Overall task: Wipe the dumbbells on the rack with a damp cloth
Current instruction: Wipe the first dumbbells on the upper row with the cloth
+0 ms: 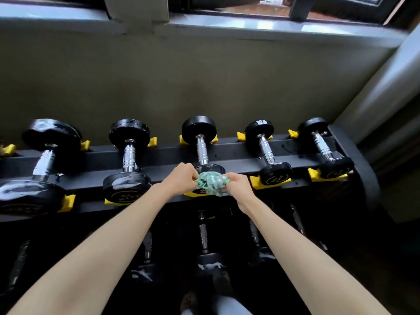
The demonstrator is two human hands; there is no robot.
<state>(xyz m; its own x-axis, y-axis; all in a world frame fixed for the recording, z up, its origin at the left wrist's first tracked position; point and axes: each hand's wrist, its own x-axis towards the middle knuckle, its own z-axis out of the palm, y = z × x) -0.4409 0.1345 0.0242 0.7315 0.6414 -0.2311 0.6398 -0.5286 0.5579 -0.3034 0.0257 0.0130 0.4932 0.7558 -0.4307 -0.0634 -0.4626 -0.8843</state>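
Five black dumbbells [269, 153] with round rubber heads and ribbed chrome handles lie across the upper tier of the dark metal rack [238, 155], their ends seated in yellow plastic cradles [255, 183]. At the near head of the middle dumbbell [202, 148], the left hand [183, 177] and right hand [236, 186] each clench one side of the crumpled green-and-white cloth [210, 181], bunched against that head. Wet streaks [125, 180] glisten on the dumbbell heads further left.
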